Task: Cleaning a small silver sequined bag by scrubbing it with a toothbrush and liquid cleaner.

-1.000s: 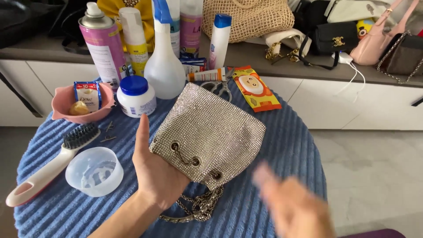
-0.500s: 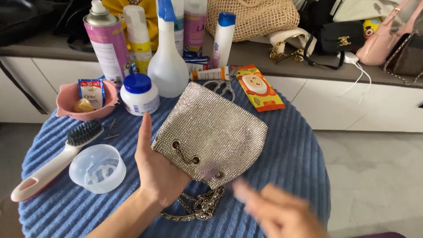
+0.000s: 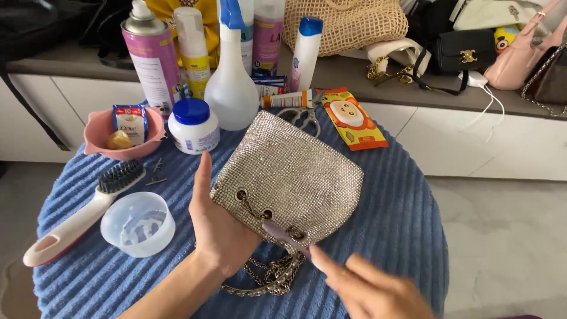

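A silver rhinestone bucket bag (image 3: 295, 177) with metal eyelets lies tilted on my left hand (image 3: 215, 227), which cups it from below, thumb up along its left side. The bag's chain strap (image 3: 269, 277) hangs bunched under the hand onto the blue ribbed cloth (image 3: 401, 224). My right hand (image 3: 369, 286) is at the bottom right, blurred, with its fingers apart. One fingertip reaches the bag's lower rim by the eyelets, and nothing shows in this hand.
Left of the bag lie a white brush with black bristles (image 3: 82, 212) and a clear plastic lid (image 3: 137, 223). Behind are a pink bowl (image 3: 97, 142), a blue-lidded white jar (image 3: 194, 125), a spray bottle (image 3: 231, 88), cans, scissors (image 3: 298, 117) and an orange packet (image 3: 352, 118). Handbags crowd the counter.
My right hand has moved up and left from the bottom right until it reaches the bag's lower rim. The left hand and the bag have stayed nearly still.
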